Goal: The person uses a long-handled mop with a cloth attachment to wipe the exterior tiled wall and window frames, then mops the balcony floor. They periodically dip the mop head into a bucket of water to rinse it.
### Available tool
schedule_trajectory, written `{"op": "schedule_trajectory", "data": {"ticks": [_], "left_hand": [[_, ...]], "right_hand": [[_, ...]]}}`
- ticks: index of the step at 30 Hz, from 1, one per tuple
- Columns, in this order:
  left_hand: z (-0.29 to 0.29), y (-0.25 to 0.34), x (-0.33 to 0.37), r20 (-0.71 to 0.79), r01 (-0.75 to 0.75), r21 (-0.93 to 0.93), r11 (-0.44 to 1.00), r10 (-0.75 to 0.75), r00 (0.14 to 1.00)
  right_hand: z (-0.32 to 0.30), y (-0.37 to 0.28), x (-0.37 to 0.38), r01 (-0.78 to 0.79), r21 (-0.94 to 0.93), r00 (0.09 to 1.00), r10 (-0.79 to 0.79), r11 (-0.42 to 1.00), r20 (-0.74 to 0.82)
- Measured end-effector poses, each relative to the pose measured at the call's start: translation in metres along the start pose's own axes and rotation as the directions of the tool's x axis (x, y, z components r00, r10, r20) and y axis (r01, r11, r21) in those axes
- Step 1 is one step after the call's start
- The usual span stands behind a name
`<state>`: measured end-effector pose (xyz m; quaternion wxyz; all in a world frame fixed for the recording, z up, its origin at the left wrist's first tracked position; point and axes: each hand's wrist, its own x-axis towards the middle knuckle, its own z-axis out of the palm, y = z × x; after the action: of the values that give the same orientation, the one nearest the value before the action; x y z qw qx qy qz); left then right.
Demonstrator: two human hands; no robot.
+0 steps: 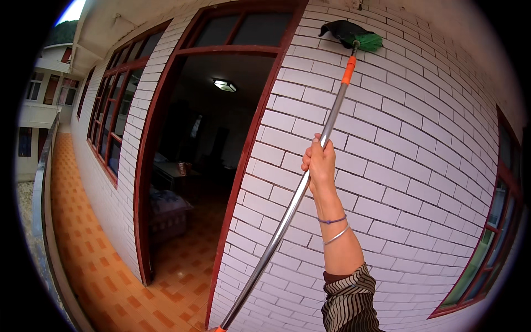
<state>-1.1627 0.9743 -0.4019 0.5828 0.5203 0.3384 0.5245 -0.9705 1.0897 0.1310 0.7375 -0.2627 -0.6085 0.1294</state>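
My right hand (321,162) is closed around the silver pole (287,214) of a long-handled brush, about halfway along it. The pole slants from the lower left up to the right, with an orange sleeve (348,70) near its top and another orange part at the lower frame edge. Its head has green bristles (369,42) and a dark, floppy piece (341,31) beside them, high against the white tiled wall (387,149), just under the ceiling. Whether the head touches the wall I cannot tell. My left hand does not show; the pole's lower end runs out of the picture.
Left of the pole is an open doorway (193,138) with a dark red frame, leading into a dim room with a lit ceiling lamp (224,85). Red-framed windows (113,105) flank it. An orange-tiled walkway (83,221) runs along a railing (41,205) at far left.
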Motion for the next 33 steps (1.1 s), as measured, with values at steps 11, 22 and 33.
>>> {"op": "schedule_trajectory", "data": {"ticks": [11,22,33], "left_hand": [[-0.049,0.024,0.026,0.030,0.093,-0.245,0.965,-0.089,0.996],[-0.093,-0.024,-0.021,-0.141,0.274,0.279,0.920,-0.243,0.960],[-0.048,-0.005,0.000,0.097,0.037,0.181,0.983,-0.055,0.994]], "right_hand": [[0.007,0.006,0.008,0.036,0.014,0.991,-0.034,0.999,-0.131],[0.091,0.051,-0.047,-0.093,0.096,0.992,0.084,0.991,0.094],[-0.044,-0.007,-0.115,-0.102,-0.029,0.964,0.091,0.994,-0.251]]}}
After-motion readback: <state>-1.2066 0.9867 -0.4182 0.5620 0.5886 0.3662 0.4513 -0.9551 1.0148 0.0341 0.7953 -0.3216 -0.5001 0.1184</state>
